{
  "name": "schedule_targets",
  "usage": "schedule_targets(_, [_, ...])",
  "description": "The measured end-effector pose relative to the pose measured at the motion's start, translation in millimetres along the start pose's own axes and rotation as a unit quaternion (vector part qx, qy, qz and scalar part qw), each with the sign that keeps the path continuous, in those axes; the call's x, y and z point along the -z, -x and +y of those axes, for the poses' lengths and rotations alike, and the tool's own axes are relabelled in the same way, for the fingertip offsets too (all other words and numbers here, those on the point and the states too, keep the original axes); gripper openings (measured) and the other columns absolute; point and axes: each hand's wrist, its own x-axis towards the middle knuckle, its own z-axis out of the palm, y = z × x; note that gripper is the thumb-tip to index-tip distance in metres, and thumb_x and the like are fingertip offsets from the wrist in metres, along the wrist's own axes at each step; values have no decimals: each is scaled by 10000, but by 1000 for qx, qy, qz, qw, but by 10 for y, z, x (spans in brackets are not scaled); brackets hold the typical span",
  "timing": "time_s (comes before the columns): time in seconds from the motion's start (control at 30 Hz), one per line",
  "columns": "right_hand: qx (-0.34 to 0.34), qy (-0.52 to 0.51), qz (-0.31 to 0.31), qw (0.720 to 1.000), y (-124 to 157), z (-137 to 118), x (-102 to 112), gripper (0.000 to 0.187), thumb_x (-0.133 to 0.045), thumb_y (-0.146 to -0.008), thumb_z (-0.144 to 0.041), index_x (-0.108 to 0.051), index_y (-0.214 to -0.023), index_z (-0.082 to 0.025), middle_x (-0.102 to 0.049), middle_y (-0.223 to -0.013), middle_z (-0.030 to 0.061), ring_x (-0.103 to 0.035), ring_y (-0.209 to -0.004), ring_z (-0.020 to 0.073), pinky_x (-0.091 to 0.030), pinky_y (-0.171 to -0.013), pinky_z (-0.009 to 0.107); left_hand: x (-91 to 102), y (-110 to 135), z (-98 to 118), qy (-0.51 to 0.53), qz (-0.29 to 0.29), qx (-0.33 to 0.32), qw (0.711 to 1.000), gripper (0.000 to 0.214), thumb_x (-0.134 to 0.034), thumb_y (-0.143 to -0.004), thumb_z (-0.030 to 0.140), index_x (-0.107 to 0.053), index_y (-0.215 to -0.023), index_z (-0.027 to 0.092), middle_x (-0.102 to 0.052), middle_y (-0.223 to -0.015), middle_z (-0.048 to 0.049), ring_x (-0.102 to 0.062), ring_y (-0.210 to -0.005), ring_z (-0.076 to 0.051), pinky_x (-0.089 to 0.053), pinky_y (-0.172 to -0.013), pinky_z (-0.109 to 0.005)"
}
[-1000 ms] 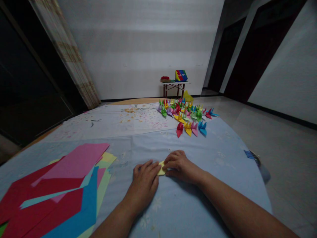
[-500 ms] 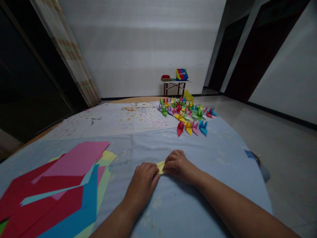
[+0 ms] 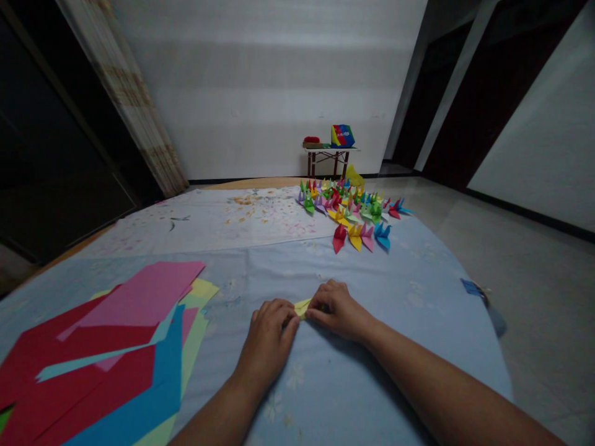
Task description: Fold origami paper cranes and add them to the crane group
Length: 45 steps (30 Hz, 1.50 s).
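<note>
A small piece of folded yellow paper (image 3: 302,308) lies low over the blue tablecloth, between my two hands. My left hand (image 3: 273,328) pinches its left end with thumb and fingertips. At the other end, my right hand (image 3: 337,310) is closed on the paper, its thumb and fingers bent around the edge. Both hands cover much of the paper, so only its middle part shows.
Coloured paper sheets (image 3: 139,297) in pink, red, blue and yellow lie spread at the left. Many folded paper cranes (image 3: 354,237) stand at the far right of the round table (image 3: 223,266). Beyond it, a small stand (image 3: 329,150) holds a colourful box (image 3: 343,136).
Fingers of both hands have shifted slightly on the yellow paper, the right thumb now showing more clearly. The view has tipped a little; the sheets and cranes stay in place.
</note>
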Motion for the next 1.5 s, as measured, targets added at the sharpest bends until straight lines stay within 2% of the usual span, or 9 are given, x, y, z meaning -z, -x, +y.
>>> schedule_targets(0.3, [-36, 4, 0, 999, -36, -1, -38, 156, -582, -752, -342, -656, -727, -207, -629, -722, 8, -500, -775, 163, -276, -725, 292, -10, -17, 5, -2, 22, 24, 999, 89, -494, -794, 197, -581, -780, 209, -622, -885, -17, -536, -885, -185, -375, -784, -330])
schedule_targets(0.47, [-33, -2, 11, 999, -29, -15, -30, 161, -578, -755, -347, -655, -721, -210, -630, -720, 4, -495, -768, 159, -270, -717, 286, -22, -26, 13, -8, 22, 28, 999, 134, -465, -816, 210, -586, -760, 204, -621, -880, -23, -535, -875, -183, -373, -780, -328])
schedule_targets(0.6, [-39, 1, 16, 999, -32, -22, -38, 196, -540, -784, -332, -649, -699, -193, -619, -692, 13, -487, -742, 151, -269, -696, 275, -52, -36, 0, -14, 23, 35, 999, 93, -498, -799, 205, -580, -756, 207, -617, -884, -16, -529, -882, -186, -369, -775, -324])
schedule_targets(0.93, [-50, 21, 5, 999, -52, -26, -65, 165, -579, -753, -358, -649, -709, -215, -624, -716, 7, -484, -770, 161, -243, -690, 284, -70, -23, -24, -12, 27, 34, 999, 56, -522, -781, 184, -560, -747, 209, -612, -872, -9, -520, -864, -186, -351, -768, -323])
schedule_targets(1.23, [-66, -9, 14, 998, -46, -25, -72, 114, -624, -718, -309, -621, -778, -212, -618, -705, -13, -476, -768, 157, -244, -713, 285, -65, -27, -31, -4, 34, 47, 998, 60, -525, -769, 203, -539, -825, 217, -606, -845, -8, -537, -850, -200, -357, -747, -322])
schedule_targets(1.5, [-89, 19, 31, 995, -33, -86, -79, 248, -590, -750, -436, -596, -815, -197, -590, -797, 23, -451, -828, 186, -248, -715, 298, -59, -21, -16, -10, 28, 37, 999, 44, -516, -784, 210, -545, -816, 220, -607, -844, -4, -531, -852, -197, -349, -746, -317])
